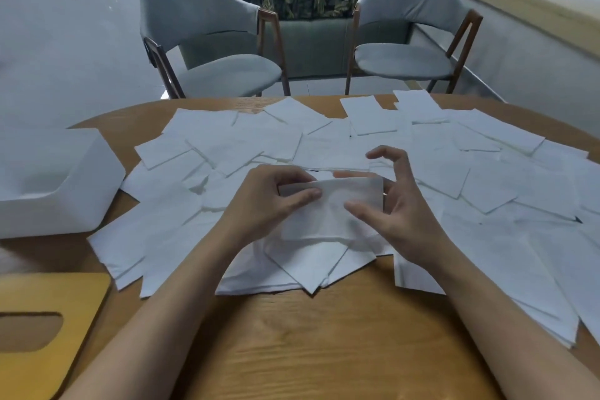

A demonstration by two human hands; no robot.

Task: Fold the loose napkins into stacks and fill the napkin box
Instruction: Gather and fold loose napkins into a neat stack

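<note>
Several loose white napkins [487,172] lie spread over the wooden table [308,334]. Above the middle of the pile I hold one white napkin [328,208], bent over along its top edge. My left hand [269,201] pinches its left end between thumb and fingers. My right hand [389,198] holds its right end, thumb on the near face and middle finger behind the top edge, with the index finger curled free above. A white napkin box [74,185] stands open at the left of the table, its inside looking bare.
A yellow wooden lid [48,318] with an oval slot lies at the near left edge. Two grey chairs [220,42] stand beyond the table's far edge. Bare wood shows between my forearms.
</note>
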